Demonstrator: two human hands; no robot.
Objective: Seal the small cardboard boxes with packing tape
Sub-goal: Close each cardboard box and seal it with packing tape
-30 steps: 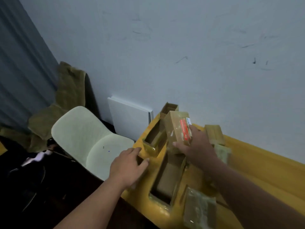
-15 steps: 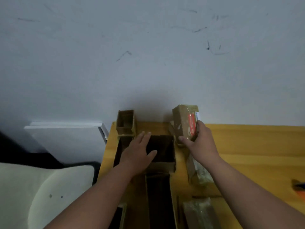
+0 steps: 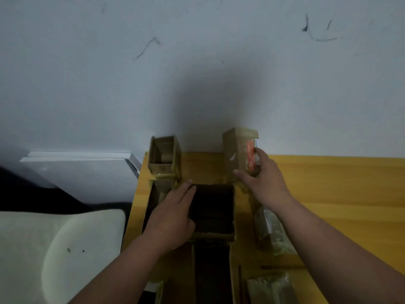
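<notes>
My right hand (image 3: 264, 183) grips a taped cardboard box (image 3: 237, 150) with a red label, standing upright at the back of the yellow table (image 3: 328, 185) against the wall. My left hand (image 3: 173, 218) rests flat with straight fingers on the left rim of an open dark cardboard box (image 3: 213, 210) in the middle. Another small open box (image 3: 164, 155) stands at the table's back left corner.
Further open boxes lie in front of the middle one (image 3: 211, 273) and to its left (image 3: 156, 194). Taped packets lie at the right (image 3: 270, 231) and lower right (image 3: 271, 289). A pale chair (image 3: 61, 249) stands left of the table; a white board (image 3: 81, 170) leans on the wall.
The view has swung from the chair side to face the wall squarely. My right hand has brought the labelled box back toward the wall. My left hand has moved onto the open box's rim.
</notes>
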